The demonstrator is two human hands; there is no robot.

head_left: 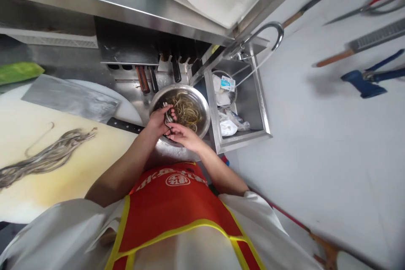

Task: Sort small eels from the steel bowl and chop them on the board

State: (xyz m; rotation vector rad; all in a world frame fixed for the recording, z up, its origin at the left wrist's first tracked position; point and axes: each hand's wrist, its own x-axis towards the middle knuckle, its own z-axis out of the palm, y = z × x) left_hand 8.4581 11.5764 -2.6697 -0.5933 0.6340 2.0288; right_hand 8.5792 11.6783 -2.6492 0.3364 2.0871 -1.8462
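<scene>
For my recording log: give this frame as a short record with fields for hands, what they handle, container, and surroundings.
left hand: left hand at the bowl's near rim, fingers curled on slippery strands
right hand: right hand beside it, fingers touching the same strands
handled: eel-like strands, yellowish-grey, tangled
container: metal bowl, round, on the steel counter
left side: cutting board with a bundle of grey strips; cleaver lying flat
right side: small sink holding white bags, tap above
grip: cannot tell whether either hand is closed
</scene>
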